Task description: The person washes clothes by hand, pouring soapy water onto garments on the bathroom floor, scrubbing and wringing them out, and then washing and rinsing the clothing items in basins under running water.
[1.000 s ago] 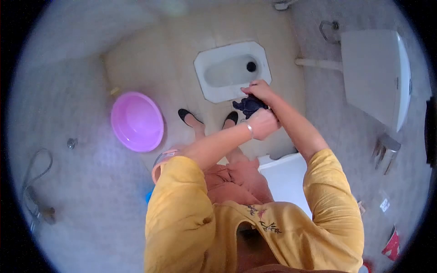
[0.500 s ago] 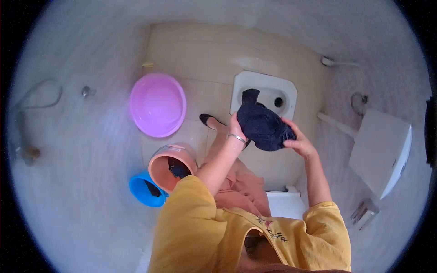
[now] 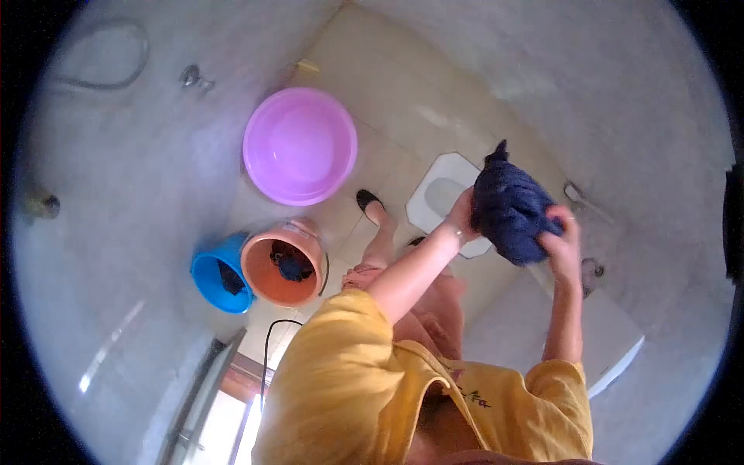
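Head view: holding dark navy cloth bundle [image 3: 511, 213] up in the air between both hands, in front of the body, bunched with a thin tip sticking up at top. Gripping its left side with left hand [image 3: 463, 215], pressed against the cloth, fingers mostly hidden; wearing a silvery bracelet [image 3: 459, 232] at that wrist. Closing fingers of right hand [image 3: 564, 239] on a fold at the right end; too blurred to tell each finger. Blocking part of white squat toilet [image 3: 421, 203] from this angle, with bundle and left hand.

On floor, left: seeing pink basin [image 3: 267, 147] near the wall. Below it, orange bucket [image 3: 257, 271] with dark cloth [image 3: 294, 266] inside, and blue bucket [image 3: 203, 271] just beside, containing a dark item [image 3: 230, 277], too small to identify. Near the orange bucket, a thin black cable or hose [image 3: 269, 341]. Wearing dark shoe [image 3: 365, 200] and yellow top [image 3: 333, 364]. Far right, past right forearm: white cistern [image 3: 601, 322], partly covered.
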The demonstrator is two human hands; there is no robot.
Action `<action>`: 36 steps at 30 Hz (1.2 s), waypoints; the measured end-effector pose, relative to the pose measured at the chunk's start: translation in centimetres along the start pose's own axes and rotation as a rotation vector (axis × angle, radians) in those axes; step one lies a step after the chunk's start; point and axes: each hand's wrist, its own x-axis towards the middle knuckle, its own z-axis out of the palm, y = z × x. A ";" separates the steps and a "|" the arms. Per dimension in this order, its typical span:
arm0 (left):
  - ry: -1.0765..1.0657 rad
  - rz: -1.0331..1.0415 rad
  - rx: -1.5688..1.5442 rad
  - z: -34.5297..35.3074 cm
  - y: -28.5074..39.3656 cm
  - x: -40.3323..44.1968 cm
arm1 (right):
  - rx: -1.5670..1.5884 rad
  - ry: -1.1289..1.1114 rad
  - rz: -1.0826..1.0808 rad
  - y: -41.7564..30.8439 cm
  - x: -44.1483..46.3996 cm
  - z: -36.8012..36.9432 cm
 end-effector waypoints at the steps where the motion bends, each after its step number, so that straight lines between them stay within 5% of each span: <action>1: 0.080 -0.025 -0.068 -1.1 0.2 1.1 | -0.077 -0.044 0.133 0.1 0.8 1.0; 7: 0.031 -0.085 -0.256 1.3 2.1 1.4 | -0.227 -0.005 -0.171 -8.2 2.8 -0.1; 9: 0.253 -0.054 -0.094 2.1 5.1 2.2 | -0.117 0.011 -0.217 -10.2 5.7 1.2; 11: 0.247 -0.009 0.041 1.1 7.9 3.1 | -0.086 -0.079 -0.184 -11.8 8.2 2.3; 13: 0.500 -0.079 0.113 -0.3 11.8 4.8 | -0.061 -0.117 -0.221 -14.0 12.6 4.7; 16: 0.878 0.320 0.310 -2.6 15.4 5.3 | -0.070 -0.313 -0.443 -13.7 21.5 8.3; 20: 1.179 0.427 0.225 -11.6 16.9 3.0 | -0.324 -0.436 -0.732 -13.1 30.1 14.4; 22: 1.324 0.287 0.969 -23.8 16.7 2.6 | -0.418 -0.513 -0.765 -12.0 33.9 17.3; 24: 1.437 0.053 1.815 -22.5 16.7 -0.1 | -0.515 -0.602 -0.802 -12.0 38.1 20.6; 25: 1.453 0.049 1.774 -21.0 16.1 -1.4 | -0.728 -0.621 -0.865 -11.2 39.6 22.1; 27: 1.600 0.523 0.612 -18.9 16.4 -3.8 | -0.868 -0.648 -1.084 -12.0 40.0 26.6; 34: 1.708 0.420 0.364 -27.3 14.6 -6.0 | -0.301 -0.704 -1.303 -19.7 28.1 43.3; 36: 1.756 0.226 0.753 -26.4 14.8 -6.4 | -0.177 -0.743 -1.189 -20.4 25.4 45.5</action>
